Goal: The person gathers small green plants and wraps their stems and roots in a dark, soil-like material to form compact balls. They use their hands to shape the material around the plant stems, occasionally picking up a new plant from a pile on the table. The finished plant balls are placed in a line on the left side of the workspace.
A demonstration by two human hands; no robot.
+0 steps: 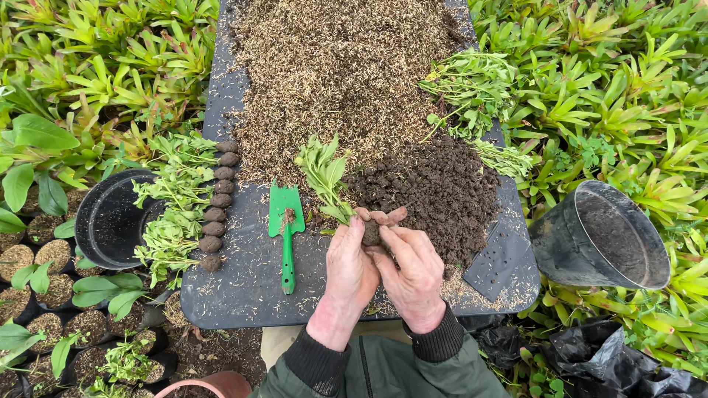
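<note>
Sleeves: dark green jacket cuffs at the bottom edge, nearest the camera, both forearms reaching up onto the grey board (243, 295)
Left hand (350, 269): cupped, fingers curled round the soil ball (371, 234), apparently steadying it from the side
Right hand (413, 273): pressed against the left, thumb and fingertips closed over the same ball, so the two hands squeeze it between them, seemingly to pack it firm
Soil ball: small dark lump held just above the board's near edge, at the base of the cutting
Cutting (324, 173): leafy green sprig rising from the ball, its leaves pointing away from the person, stem end buried in the soil
Dark soil heap (435, 191): on the board just beyond the hands, within easy reach
Husk layer (332, 74): pale chaff spread over the far half of the board
Green trowel (286, 225): lying flat on the board left of the hands, handle toward the person, a bit of soil on its blade
Finished balls (217, 206): a row of soil lumps along the board's left side, their leafy sprigs hanging out past the edge
Loose cuttings (472, 88): heaped on the board's far right side
Black pots: one left of the board (110, 221), one tilted at its right (601, 236), both open
Surroundings: green plants on both sides of the board
</note>
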